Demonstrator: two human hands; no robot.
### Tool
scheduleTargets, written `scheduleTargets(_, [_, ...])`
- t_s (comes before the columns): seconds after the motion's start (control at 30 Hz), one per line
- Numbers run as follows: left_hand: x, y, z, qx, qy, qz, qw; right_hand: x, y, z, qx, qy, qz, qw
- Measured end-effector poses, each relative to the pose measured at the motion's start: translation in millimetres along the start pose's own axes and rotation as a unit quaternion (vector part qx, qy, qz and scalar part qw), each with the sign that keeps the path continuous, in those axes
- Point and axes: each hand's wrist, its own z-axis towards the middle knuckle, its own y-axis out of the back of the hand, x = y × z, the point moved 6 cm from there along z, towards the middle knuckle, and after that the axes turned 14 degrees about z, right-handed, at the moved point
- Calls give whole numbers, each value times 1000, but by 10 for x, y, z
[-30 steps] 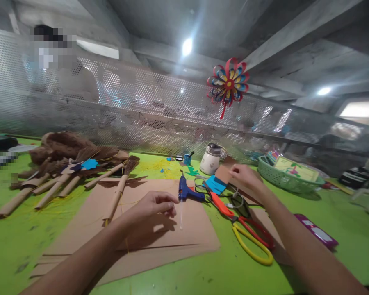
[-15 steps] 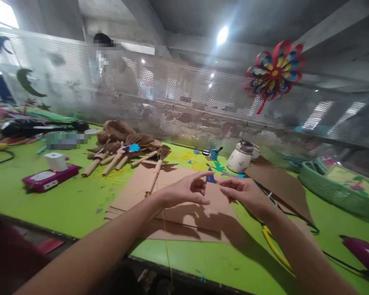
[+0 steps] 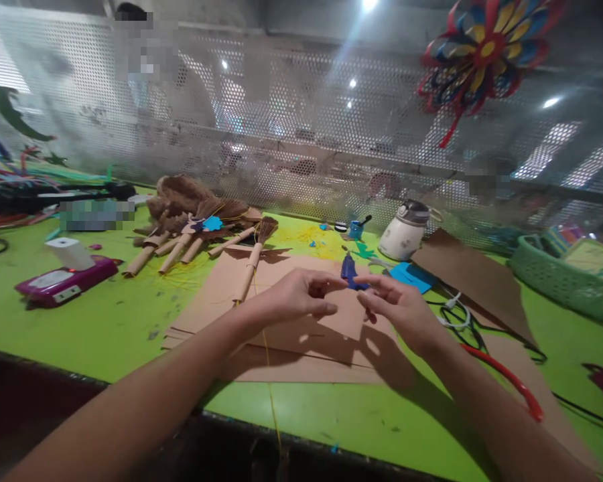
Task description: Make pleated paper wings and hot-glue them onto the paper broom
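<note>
A small piece of brown paper [image 3: 342, 313] is held between my two hands, just above a stack of larger brown sheets [image 3: 301, 365]. My left hand [image 3: 304, 294] has its thumb and curled fingers at the paper's left edge. On the right edge, my right hand [image 3: 389, 301] pinches it between thumb and fingers. Right behind the paper lies a blue glue gun [image 3: 349, 269], partly covered by my fingers. A little broom with a rolled-paper handle [image 3: 248, 271] rests on the sheets to the left, with a yellow string [image 3: 269, 375] hanging near it over the table edge.
More little brooms [image 3: 181, 251] lie behind left, near a purple power strip [image 3: 68, 281]. A white jar [image 3: 403, 231], blue paper [image 3: 413, 276], brown card [image 3: 475, 281], cables [image 3: 465, 321] and a red handle [image 3: 512, 381] are on the right. A green basket [image 3: 567, 278] stands far right.
The view has tipped down and shifted. My left fingers have closed in on the paper's left side, and the paper has turned from more upright to flatter. The red handle shows beside my right forearm.
</note>
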Motion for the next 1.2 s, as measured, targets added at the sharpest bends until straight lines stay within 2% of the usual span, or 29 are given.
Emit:
scheduleTargets(0.1, [43, 76, 20, -34, 2, -48, 998, -15, 149, 17, -49, 39, -25, 998])
scheduleTargets(0.17, [49, 148, 18, -68, 9, -66, 996, -36, 242, 26, -77, 61, -88, 991])
scheduleTargets(0.23, [54, 224, 8, -108, 22, -67, 992, -65, 274, 31, -79, 71, -166, 980])
scheduleTargets(0.33, [84, 300, 2, -153, 38, -73, 985, -75, 185, 8, -50, 100, -252, 961])
scheduleTargets(0.47, [169, 355, 23, -188, 52, -68, 979, -36, -103, -89, 33, 145, -318, 936])
scheduleTargets(0.57, [238, 390, 33, -212, 62, -73, 973, -25, -285, -174, 96, 143, -354, 919])
scheduleTargets(0.63, [263, 392, 39, -215, 63, -82, 971, -33, -333, -207, 117, 136, -382, 907])
scheduleTargets(0.73, [271, 352, 50, -189, 68, -89, 976, -51, -276, -192, 104, 129, -408, 898])
scheduleTargets(0.83, [240, 279, 43, -135, 79, -91, 984, -40, -113, -124, 52, 132, -396, 907])
scheduleTargets(0.93, [160, 146, 14, -27, 70, -84, 994, -3, 43, -68, 3, 148, -372, 916])
scheduleTargets(1.0, [109, 34, -24, 62, 62, -75, 993, 14, 101, -50, -10, 154, -364, 919])
scheduleTargets(1.07, [86, -55, -65, 127, 60, -65, 988, 24, 127, -46, -16, 156, -360, 920])
scheduleTargets(1.2, [133, -140, -92, 171, 76, -69, 980, 45, 114, -63, -11, 162, -354, 921])
